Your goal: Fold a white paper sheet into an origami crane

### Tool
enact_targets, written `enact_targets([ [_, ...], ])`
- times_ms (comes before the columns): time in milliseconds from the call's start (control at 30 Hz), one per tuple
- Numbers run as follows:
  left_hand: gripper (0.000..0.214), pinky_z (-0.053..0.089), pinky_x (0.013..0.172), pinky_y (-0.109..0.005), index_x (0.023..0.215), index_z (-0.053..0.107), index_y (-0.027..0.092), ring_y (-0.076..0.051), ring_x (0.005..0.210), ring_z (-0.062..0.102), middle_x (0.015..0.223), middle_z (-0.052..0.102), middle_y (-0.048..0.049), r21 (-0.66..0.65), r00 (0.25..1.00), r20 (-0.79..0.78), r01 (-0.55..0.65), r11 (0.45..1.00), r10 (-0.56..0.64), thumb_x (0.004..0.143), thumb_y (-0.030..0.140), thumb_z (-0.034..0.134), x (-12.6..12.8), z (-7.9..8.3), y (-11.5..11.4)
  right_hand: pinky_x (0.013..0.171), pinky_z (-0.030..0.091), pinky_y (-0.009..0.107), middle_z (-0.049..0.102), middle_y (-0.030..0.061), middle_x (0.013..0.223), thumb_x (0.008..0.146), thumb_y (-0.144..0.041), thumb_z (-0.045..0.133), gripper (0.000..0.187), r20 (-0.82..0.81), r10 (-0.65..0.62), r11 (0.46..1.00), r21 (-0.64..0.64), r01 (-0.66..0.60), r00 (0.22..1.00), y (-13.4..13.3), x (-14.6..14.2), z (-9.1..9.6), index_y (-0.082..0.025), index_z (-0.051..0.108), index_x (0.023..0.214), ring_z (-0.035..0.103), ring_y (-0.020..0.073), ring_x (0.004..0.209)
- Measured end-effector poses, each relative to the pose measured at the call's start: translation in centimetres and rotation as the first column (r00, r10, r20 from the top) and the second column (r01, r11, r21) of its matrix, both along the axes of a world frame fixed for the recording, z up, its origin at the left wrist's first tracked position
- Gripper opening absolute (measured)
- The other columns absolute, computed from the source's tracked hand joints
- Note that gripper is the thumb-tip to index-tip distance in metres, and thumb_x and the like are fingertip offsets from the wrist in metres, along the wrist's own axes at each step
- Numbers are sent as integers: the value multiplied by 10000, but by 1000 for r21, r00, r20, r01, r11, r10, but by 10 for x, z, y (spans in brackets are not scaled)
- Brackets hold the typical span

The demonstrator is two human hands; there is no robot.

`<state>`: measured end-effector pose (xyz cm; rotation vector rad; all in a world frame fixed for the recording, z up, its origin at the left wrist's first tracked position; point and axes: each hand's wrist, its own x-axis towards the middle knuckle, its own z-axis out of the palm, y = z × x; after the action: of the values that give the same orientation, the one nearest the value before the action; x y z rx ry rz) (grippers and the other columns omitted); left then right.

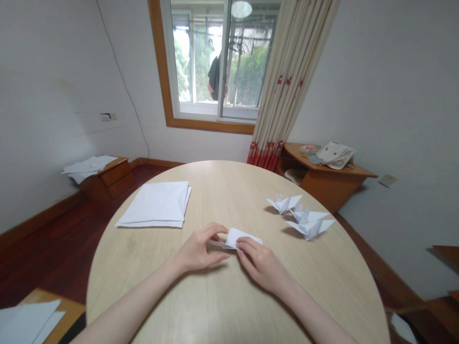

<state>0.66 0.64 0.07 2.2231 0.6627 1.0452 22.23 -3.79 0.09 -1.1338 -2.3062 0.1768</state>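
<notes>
A small folded piece of white paper (239, 237) lies on the round wooden table (222, 296), held between both my hands. My left hand (201, 251) pinches its left end with thumb and fingers closed on it. My right hand (260, 263) presses on its right side, fingers curled over the paper. A stack of flat white sheets (157, 205) lies to the left, beyond my left hand. Three folded paper cranes (303, 216) sit to the right, beyond my right hand.
A low wooden cabinet (107, 177) with papers stands at the left wall. A wooden side table (322, 174) with a cloth bag is at the right, beside a curtain (287, 86) and window. More white paper (25, 322) lies at the bottom left.
</notes>
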Motion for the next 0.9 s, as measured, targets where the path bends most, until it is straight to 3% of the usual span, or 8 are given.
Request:
enact_targets([
  [200,584,515,833,-359,1209,479,217,-189,857,659,1200,566,-98,-184,974,158,-135,974,165,708,281,771,4,0,0,795,553,375,656,107,1008,946,-166,374,213,-108,-8,998,62,14,994,1,4,-1,-197,576,1006,649,224,928],
  [333,398,441,961,-414,1082,584,193,-251,1091,571,1225,557,-113,-98,971,116,-200,975,211,727,255,754,7,-4,2,806,550,364,650,112,1004,947,-165,391,201,-184,-1,996,90,18,983,1,6,-1,-197,578,1013,647,213,927],
  [467,212,385,1021,-429,1012,674,200,-258,1177,510,1264,554,-104,-28,987,1,-161,987,161,816,281,685,9,-11,1,806,545,350,645,111,1001,947,-158,398,204,-233,30,995,97,-8,972,1,5,2,-199,582,1024,639,203,932],
  [633,182,430,923,-382,986,690,205,-227,1016,582,1050,669,-79,-13,986,-7,-167,986,167,911,318,568,12,-9,-4,813,533,339,647,102,978,944,-156,406,198,-322,76,994,96,-47,944,-1,4,6,-199,589,1006,629,199,939],
  [900,187,452,772,-274,822,632,176,-179,809,619,837,680,-36,-230,970,87,-204,952,229,871,347,573,16,-1,-11,737,494,295,622,65,892,931,-208,464,104,-429,28,998,66,0,903,-2,4,8,-204,567,915,603,178,841],
])
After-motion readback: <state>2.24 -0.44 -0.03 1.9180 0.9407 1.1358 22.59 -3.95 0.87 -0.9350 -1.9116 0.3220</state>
